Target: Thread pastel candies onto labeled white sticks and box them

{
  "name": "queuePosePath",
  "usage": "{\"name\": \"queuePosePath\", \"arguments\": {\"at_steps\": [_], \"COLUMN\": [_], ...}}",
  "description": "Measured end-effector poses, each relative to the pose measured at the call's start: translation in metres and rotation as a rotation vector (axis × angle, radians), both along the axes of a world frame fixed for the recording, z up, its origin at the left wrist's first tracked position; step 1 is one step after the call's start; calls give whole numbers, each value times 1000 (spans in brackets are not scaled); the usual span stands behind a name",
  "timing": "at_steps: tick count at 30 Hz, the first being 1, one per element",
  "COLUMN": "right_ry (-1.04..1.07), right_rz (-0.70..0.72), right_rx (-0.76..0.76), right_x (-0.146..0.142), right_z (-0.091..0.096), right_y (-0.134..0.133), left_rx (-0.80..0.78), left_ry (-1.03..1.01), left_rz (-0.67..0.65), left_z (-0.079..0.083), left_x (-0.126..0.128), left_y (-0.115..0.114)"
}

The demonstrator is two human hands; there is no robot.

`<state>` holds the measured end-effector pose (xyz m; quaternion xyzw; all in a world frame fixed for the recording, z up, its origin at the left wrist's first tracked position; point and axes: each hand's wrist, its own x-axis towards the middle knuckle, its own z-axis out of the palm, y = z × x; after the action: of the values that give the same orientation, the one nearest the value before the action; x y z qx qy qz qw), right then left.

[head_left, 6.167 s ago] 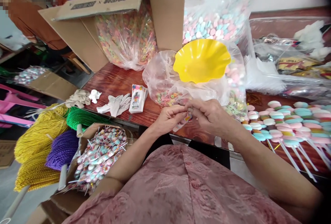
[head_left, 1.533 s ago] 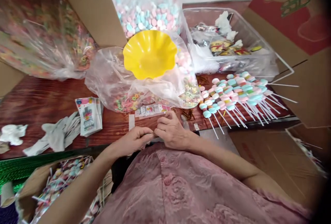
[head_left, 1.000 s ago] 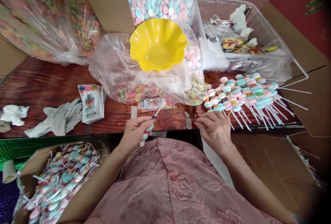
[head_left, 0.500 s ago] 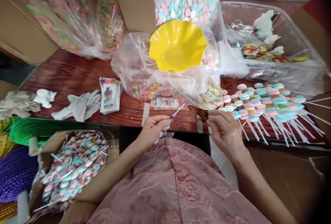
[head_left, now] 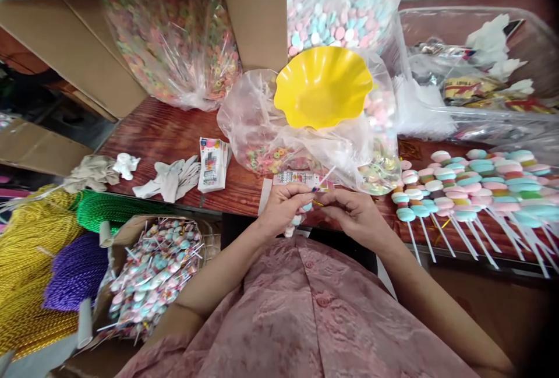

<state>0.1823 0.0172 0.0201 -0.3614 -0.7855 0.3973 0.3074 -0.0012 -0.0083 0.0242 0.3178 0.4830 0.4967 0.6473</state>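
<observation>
My left hand point(head_left: 283, 206) is closed on a candy skewer point(head_left: 322, 179), its white stick pointing up and right toward the clear bag. My right hand point(head_left: 353, 212) is pinched close beside it at the stick; what its fingertips hold is too small to make out. Both hands hover at the near edge of the wooden table point(head_left: 166, 133). A printed packet strip point(head_left: 297, 179) lies on the table just beyond my fingers. Finished candy skewers point(head_left: 471, 183) lie in a row to the right.
A yellow scalloped bowl point(head_left: 322, 85) rests on a clear bag of ring candies point(head_left: 262, 139). Behind stand a cardboard box with a candy bag point(head_left: 183, 46) and a bag of pastel candies point(head_left: 340, 11). A box of wrapped skewers point(head_left: 151, 273) and coloured cord bundles point(head_left: 48, 261) sit lower left.
My right hand left the skewer row and came back to the left hand. The left hand keeps the skewer, raised slightly. The view swung left, revealing the cord bundles.
</observation>
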Motion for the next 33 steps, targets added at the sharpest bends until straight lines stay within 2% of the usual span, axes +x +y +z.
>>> {"name": "queuePosePath", "arguments": {"at_steps": [3, 6, 10, 14, 18, 20, 23, 29, 33], "right_ry": [31, 16, 18, 185, 106, 62, 88, 163, 111], "right_rz": [7, -38, -102, -197, -123, -115, -144, -32, -26], "right_rx": [-196, -241, -137, 18, 237, 267, 167, -139, -122], "right_x": [9, 13, 13, 6, -13, -22, -27, -23, -23], "right_z": [-6, -11, -13, -2, 10, 9, 4, -3, -5], "right_y": [2, 4, 8, 5, -2, -2, 1, 5, 4], "left_rx": [-124, -154, -137, -93, -10, 27, 116, 238, 251], "left_ry": [-68, -110, -88, 20, 64, 82, 157, 216, 214], "left_rz": [-20, -12, 58, 111, 93, 92, 86, -5, -53], "left_z": [-4, -7, -10, -15, -17, -16, -16, -17, -21], "left_x": [-3, -2, 0, 4, 11, 13, 11, 2, -2], "left_y": [3, 8, 10, 8, 6, 5, 0, -8, -10]}}
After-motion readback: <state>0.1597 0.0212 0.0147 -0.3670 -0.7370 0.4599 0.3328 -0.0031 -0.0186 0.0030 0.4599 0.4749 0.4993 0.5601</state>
